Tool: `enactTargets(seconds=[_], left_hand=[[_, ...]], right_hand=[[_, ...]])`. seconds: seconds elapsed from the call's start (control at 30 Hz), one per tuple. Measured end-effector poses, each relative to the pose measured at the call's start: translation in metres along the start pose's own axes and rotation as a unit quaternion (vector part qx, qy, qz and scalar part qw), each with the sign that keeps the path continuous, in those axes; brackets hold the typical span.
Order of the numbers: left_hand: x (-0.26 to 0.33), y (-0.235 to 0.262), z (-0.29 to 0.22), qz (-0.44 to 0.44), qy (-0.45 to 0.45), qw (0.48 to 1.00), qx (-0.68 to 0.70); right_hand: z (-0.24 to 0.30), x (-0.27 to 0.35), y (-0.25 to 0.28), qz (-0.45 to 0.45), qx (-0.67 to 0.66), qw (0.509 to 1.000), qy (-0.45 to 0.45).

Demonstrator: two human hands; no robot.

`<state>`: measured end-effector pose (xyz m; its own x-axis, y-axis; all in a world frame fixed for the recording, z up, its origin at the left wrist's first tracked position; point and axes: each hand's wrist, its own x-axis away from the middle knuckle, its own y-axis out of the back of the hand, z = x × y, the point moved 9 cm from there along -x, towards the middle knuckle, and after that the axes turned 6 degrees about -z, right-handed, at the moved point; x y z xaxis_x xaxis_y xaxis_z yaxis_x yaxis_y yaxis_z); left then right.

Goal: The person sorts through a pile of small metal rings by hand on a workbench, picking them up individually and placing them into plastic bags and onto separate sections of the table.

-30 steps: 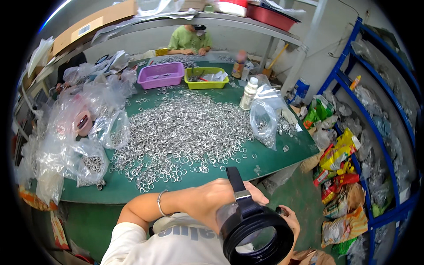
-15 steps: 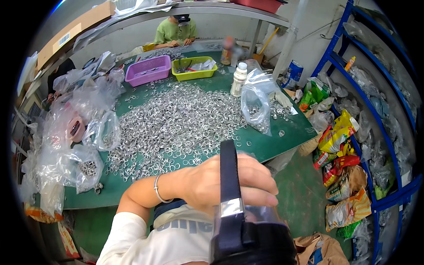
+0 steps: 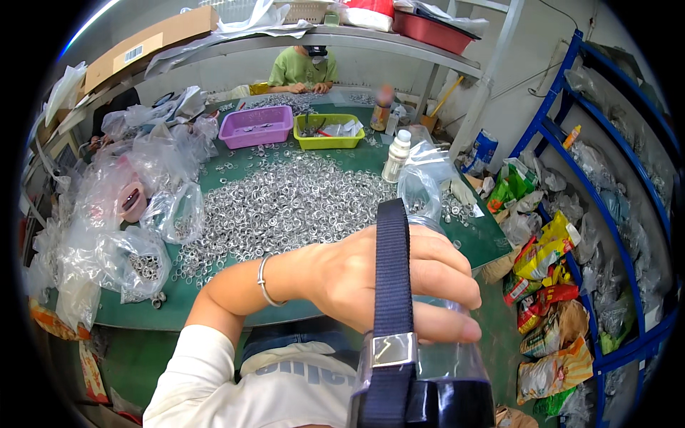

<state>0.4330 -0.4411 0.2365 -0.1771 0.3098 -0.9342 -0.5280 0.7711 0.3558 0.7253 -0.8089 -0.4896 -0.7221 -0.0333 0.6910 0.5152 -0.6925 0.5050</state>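
Note:
My left hand (image 3: 399,282) is closed round a large clear water bottle (image 3: 449,357) with a black lid, held close up in front of me. The bottle's dark woven strap (image 3: 392,271) runs over the back of the hand, and a metal-coloured clasp (image 3: 392,349) shows on it. The bottle's lid end lies at the lower edge, its far end beyond my fingers. A thin bangle sits on my left wrist. My right hand is out of view. Behind the hand, a broad heap of small silver metal rings (image 3: 285,200) covers the green table (image 3: 235,165).
Purple (image 3: 257,127) and yellow-green (image 3: 328,141) trays and a white bottle (image 3: 396,157) stand beyond the rings. Plastic bags (image 3: 100,207) crowd the left. A blue shelf rack (image 3: 549,107) with bags stands right. A person in green (image 3: 303,68) sits across the table.
The view has shifted, so the table appears lower and more of the overhead shelf shows. My left hand and the bottle have moved slightly right in view, with more of the clear body showing.

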Motion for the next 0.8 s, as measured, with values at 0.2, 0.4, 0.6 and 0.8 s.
enactTargets(seconds=[0.2, 0.4, 0.6, 0.8], left_hand=[[-0.007, 0.008, -0.008, -0.032, -0.073, 0.996, -0.025], [-0.016, 0.013, -0.020, -0.039, -0.135, 0.989, -0.048], [-0.019, 0.015, -0.023, -0.031, -0.145, 0.987, -0.060], [-0.019, 0.018, -0.024, -0.027, -0.146, 0.986, -0.070]], right_hand=[[0.009, -0.003, -0.010, 0.002, 0.003, 1.000, 0.000], [0.016, -0.002, -0.009, -0.004, -0.004, 1.000, 0.005], [0.021, -0.004, -0.013, -0.004, -0.006, 1.000, 0.007], [0.030, -0.005, -0.018, -0.002, -0.004, 1.000, 0.013]])
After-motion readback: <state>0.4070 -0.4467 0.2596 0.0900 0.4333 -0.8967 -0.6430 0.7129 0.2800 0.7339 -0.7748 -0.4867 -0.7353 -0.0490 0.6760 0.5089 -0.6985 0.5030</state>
